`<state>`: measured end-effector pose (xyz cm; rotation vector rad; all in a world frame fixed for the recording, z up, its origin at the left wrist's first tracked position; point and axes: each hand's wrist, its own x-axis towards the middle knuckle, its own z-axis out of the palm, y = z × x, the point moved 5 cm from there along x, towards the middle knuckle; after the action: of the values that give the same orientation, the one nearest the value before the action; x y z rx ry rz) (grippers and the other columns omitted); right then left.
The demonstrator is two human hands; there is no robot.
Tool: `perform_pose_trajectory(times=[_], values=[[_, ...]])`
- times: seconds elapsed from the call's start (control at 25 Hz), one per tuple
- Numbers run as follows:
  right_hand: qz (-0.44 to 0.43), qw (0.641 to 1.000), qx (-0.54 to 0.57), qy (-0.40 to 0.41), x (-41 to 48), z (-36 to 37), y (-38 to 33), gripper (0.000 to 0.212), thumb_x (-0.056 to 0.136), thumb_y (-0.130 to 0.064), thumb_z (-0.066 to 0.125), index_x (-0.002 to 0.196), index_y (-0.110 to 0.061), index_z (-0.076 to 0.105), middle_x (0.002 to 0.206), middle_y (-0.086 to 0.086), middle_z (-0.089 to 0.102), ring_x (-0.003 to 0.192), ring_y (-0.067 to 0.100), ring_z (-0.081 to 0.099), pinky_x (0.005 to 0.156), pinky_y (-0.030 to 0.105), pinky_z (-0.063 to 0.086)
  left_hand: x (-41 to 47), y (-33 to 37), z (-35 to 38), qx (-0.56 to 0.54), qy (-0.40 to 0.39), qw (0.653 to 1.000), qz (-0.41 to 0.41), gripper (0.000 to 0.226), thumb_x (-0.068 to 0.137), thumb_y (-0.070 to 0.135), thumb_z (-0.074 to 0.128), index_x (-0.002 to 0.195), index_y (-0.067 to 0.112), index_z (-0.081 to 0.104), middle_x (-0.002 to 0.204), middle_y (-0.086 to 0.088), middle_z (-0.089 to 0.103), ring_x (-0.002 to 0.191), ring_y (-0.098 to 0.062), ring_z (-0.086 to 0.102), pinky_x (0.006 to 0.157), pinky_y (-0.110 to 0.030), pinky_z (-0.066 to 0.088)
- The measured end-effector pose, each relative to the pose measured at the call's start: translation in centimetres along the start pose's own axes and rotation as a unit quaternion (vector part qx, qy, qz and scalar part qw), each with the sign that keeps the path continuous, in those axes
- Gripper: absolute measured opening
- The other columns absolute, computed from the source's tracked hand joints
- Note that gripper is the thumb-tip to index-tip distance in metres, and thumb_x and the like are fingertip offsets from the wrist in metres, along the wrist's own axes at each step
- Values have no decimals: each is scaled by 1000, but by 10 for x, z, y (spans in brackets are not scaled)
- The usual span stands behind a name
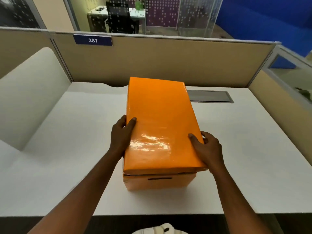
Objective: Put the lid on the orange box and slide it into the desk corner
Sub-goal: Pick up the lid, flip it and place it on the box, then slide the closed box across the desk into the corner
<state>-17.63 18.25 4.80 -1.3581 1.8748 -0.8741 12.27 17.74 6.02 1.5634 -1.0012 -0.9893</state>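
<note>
A glossy orange lid (158,122) lies over the orange box (158,183), which stands on the white desk (67,149) near its front edge. The lid sits slightly skewed, and a dark gap shows under its near edge. Only the box's front wall, with a handle slot, is visible; the rest is hidden under the lid. My left hand (122,134) grips the lid's left edge, thumb on top. On the right edge, my right hand (206,146) holds the lid the same way.
Tan partition walls (168,61) enclose the desk at the back and right, forming a corner at the back right. A grey cable hatch (209,96) is set into the desk behind the box. A white curved divider (30,92) rises at the left.
</note>
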Motion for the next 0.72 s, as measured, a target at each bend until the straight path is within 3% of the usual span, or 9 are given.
perform_pose_trajectory(times=[0.12, 0.36, 0.56, 0.72], values=[[-9, 1000, 11, 23, -4, 6, 13, 57, 78, -54, 63, 123, -19, 57, 118, 9, 67, 99, 30, 66, 77, 32, 47, -5, -20, 6, 27, -9, 1000, 6, 50, 96, 42, 49, 141, 23, 48, 135, -7, 61, 114, -30, 64, 99, -51, 51], [-8, 999, 16, 34, -4, 18, 27, 56, 78, -52, 65, 122, -17, 59, 118, 9, 68, 97, 30, 66, 75, 30, 45, 2, -38, 7, 51, -27, 997, -45, 65, 93, 51, 47, 151, 26, 30, 155, -7, 39, 135, -34, 47, 109, -59, 39], [-4, 1000, -4, 28, 5, 28, 23, 61, 80, -54, 62, 127, -15, 55, 123, 10, 64, 103, 32, 64, 84, 37, 50, 11, -40, 4, 51, -40, 997, -46, 61, 95, 49, 46, 149, 24, 33, 149, -9, 48, 128, -35, 53, 106, -59, 42], [-4, 999, -22, 28, 5, 36, 23, 64, 80, -54, 62, 129, -14, 53, 124, 11, 64, 104, 33, 64, 85, 39, 50, 14, -50, 1, 29, -57, 996, -56, 48, 97, 45, 46, 140, 24, 45, 132, -10, 62, 106, -30, 67, 94, -49, 54]])
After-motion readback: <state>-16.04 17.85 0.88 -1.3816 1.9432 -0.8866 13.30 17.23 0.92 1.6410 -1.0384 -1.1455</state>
